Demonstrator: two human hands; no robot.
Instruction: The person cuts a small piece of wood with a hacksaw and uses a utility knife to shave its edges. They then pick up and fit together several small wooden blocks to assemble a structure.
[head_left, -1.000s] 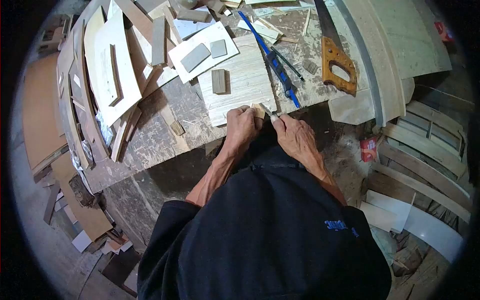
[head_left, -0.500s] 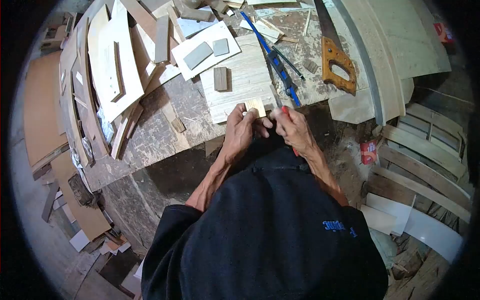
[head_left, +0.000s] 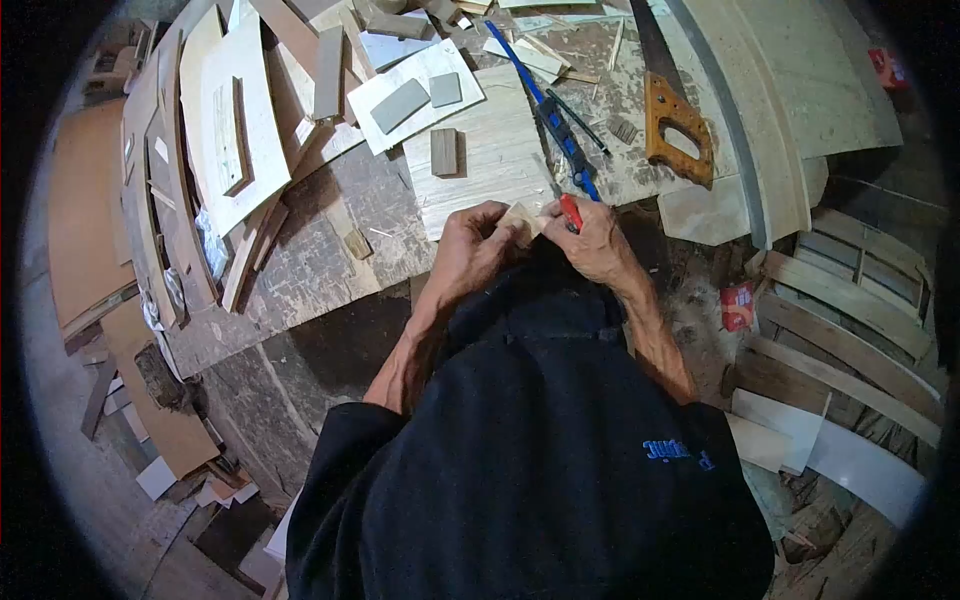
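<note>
My left hand (head_left: 470,250) grips a small pale wood block (head_left: 520,216) at the near edge of the workbench (head_left: 310,270). My right hand (head_left: 592,243) is closed on a red-handled tool (head_left: 570,212) whose tip touches the block's right side. Both hands meet just in front of a light plywood board (head_left: 490,175) that carries a small dark wood piece (head_left: 444,152). My dark sleeves and chest fill the lower middle of the view.
A blue-handled tool (head_left: 555,125) and a handsaw with a wooden handle (head_left: 675,125) lie beyond the hands. Plywood offcuts and panels (head_left: 235,120) pile up at the left. Curved wooden slats (head_left: 850,310) are stacked on the floor at right, beside a small red container (head_left: 738,303).
Both hands lifted slightly and turned the block; the red-handled tool in my right hand came up beside the block, where it was low and mostly hidden a second ago.
</note>
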